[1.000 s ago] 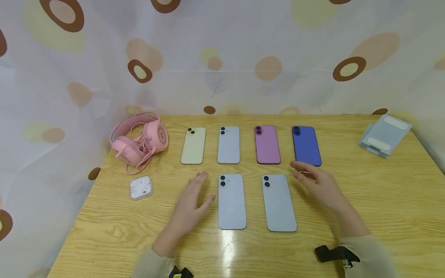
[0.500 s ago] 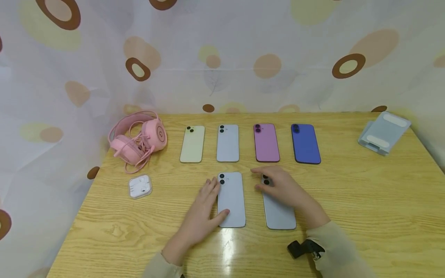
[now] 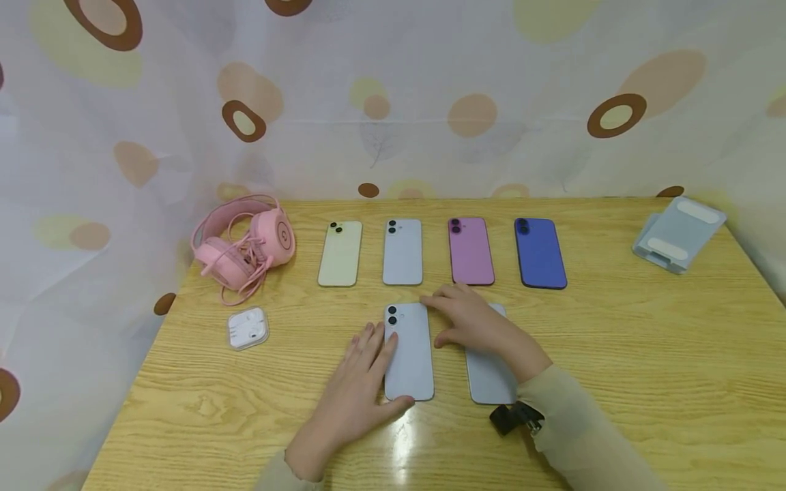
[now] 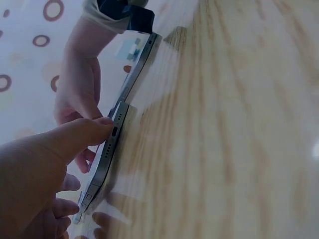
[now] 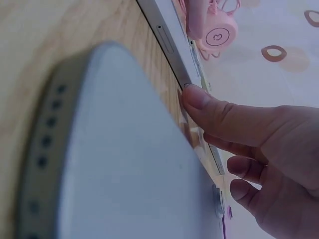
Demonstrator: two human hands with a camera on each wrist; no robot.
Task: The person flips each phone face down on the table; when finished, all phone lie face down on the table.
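Note:
A pale white-blue phone [image 3: 410, 358] lies back up at the front middle of the table. My left hand [image 3: 353, 395] lies along its left edge, fingers nearly straight and the thumb by its bottom edge; in the left wrist view the thumb [image 4: 87, 134] meets the end with the charging port. My right hand [image 3: 473, 320] reaches over a second pale phone [image 3: 491, 378], covering its camera. The right fingertips are at the first phone's top right corner, with the right thumb [image 5: 204, 102] beside its right edge. Neither hand is curled round a phone.
Behind lie a yellow phone [image 3: 340, 254], a light blue phone [image 3: 402, 252], a purple phone [image 3: 471, 251] and a blue phone [image 3: 541, 254]. Pink headphones [image 3: 245, 242] and boxed earphones [image 3: 248, 329] are at left. A grey-blue stand [image 3: 680, 235] is at the back right.
My right hand has moved left from beside the blue phone, across the second pale phone to the first one's top right corner. My left hand has come in against the first phone's left edge.

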